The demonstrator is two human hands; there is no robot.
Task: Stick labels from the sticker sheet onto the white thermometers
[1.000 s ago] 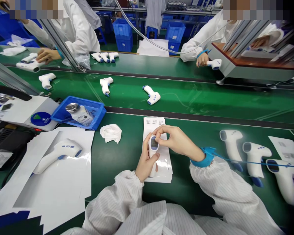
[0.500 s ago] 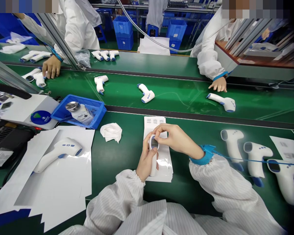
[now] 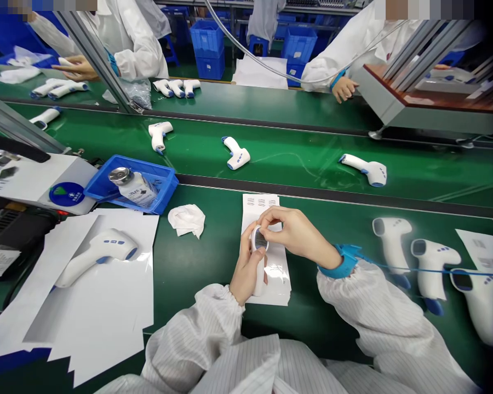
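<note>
My left hand (image 3: 246, 269) is wrapped round the handle of a white infrared thermometer (image 3: 259, 283), held upright with its small grey screen facing me. My right hand (image 3: 291, 229) pinches at the edge of that screen, fingertips touching it; whether anything small sits between them is hidden. Beneath both hands lies a white printed label sheet (image 3: 278, 284) with a glossy surface. A blue wrist strap (image 3: 340, 260) with a cord circles my right wrist.
Several thermometers (image 3: 431, 268) stand at right. Another thermometer (image 3: 107, 246) lies on white papers (image 3: 119, 317) at left, near a blue tray (image 3: 164, 200) with a bottle and a crumpled tissue (image 3: 187, 220). Beyond, a green belt (image 3: 287, 158) carries thermometers; co-workers sit across.
Thermometers on the belt have shifted slightly left. The left co-worker's hand has lifted off the belt, and one thermometer there is gone. The right co-worker's hand has drawn back. My hands barely moved.
</note>
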